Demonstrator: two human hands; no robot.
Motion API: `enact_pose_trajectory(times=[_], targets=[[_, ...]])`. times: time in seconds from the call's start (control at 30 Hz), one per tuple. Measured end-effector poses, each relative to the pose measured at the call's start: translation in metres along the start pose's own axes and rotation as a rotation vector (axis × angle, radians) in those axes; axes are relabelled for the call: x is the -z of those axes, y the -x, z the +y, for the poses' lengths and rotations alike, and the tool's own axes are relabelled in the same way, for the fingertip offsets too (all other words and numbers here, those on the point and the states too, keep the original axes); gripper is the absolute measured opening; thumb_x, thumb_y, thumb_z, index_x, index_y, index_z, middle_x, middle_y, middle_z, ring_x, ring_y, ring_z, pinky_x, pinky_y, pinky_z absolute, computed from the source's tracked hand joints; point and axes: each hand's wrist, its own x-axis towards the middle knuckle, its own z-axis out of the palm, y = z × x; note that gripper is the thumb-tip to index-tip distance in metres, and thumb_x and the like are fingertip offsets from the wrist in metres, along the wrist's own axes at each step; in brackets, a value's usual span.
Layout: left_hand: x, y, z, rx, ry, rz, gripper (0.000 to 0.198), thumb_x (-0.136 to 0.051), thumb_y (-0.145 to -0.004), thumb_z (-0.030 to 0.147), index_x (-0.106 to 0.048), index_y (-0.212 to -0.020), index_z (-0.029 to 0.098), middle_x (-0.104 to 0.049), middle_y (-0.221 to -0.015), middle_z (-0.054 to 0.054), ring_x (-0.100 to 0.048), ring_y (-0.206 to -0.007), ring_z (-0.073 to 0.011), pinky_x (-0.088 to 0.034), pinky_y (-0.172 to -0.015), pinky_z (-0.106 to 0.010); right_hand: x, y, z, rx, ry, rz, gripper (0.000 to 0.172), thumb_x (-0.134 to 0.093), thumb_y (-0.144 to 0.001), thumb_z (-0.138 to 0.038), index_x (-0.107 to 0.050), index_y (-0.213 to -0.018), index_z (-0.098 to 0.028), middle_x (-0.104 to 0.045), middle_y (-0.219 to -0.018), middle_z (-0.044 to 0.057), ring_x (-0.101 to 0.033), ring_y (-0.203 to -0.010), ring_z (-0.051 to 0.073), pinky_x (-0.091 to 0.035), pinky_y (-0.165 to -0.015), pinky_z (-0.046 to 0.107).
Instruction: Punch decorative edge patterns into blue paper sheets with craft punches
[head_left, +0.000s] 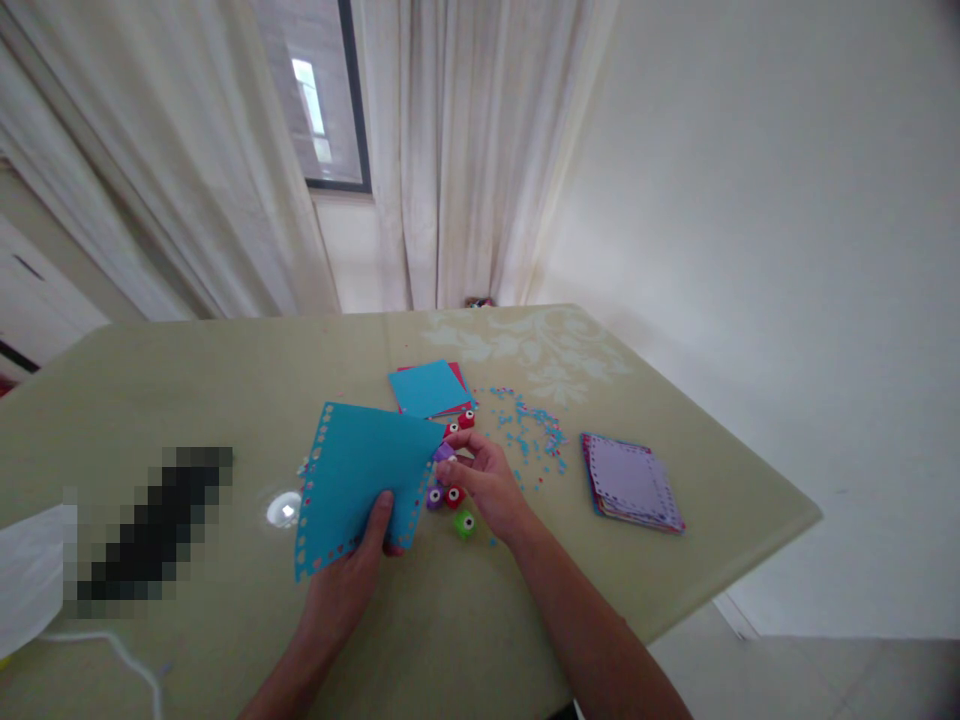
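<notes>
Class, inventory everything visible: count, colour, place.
Punched sheet: one, blue, held.
Purple punches: two, centre, one held.
Red punches: three, centre.
Green punch: one, centre.
Sheet pile: uncounted, blue, red, centre.
Sheet stack: uncounted, lilac topmost, right.
Confetti: many, mostly blue, centre-right.
Cable: one, white, left.
White object: one, left.
Pixelated patch: one, black, left.
Table: one, greenish, beneath.
Curtains: two, white, behind.
Window: one, dark-framed, behind.
Wall: one, white, right.
Left hand, right hand: bare, centre.

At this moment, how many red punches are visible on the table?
3: one red punch and another just beyond the right hand, a third nearer, beside a purple punch. The blue sheet may hide more.
</notes>
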Motion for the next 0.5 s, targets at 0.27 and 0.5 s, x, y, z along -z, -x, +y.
enact_pose_trajectory(times=[0.27, 0.5], targets=[[-0.003, 0.002, -0.022, -0.204, -0.351, -0.126, 0.041, -0.066, -0.079, 0.019, -0.084, -0.115, 0.024, -0.08, -0.115, -0.012, -0.073, -0.099, -0.0346, -0.054, -0.103, -0.05, 0.0, 0.001, 0.002, -0.032, 0.049, -0.016, 0.044, -0.095, -0.068, -0.045, -0.067, -0.093, -0.022, -0.068, -0.077, -0.003, -0.06, -0.063, 0.012, -0.045, -0.056, 0.022], [-0.005, 0.002, -0.018, -0.276, -0.46, -0.188, 0.043, -0.067, -0.08, 0.021, -0.083, -0.119, 0.026, -0.081, -0.106, -0.011, -0.073, -0.093, -0.0333, -0.057, -0.099, -0.048, 0.003, -0.001, 0.007, -0.127, -0.016, -0.073, 0.045, -0.093, -0.072, -0.051, -0.071, -0.097, -0.02, -0.062, -0.075, -0.003, -0.052, -0.057, 0.009, -0.041, -0.051, 0.021]])
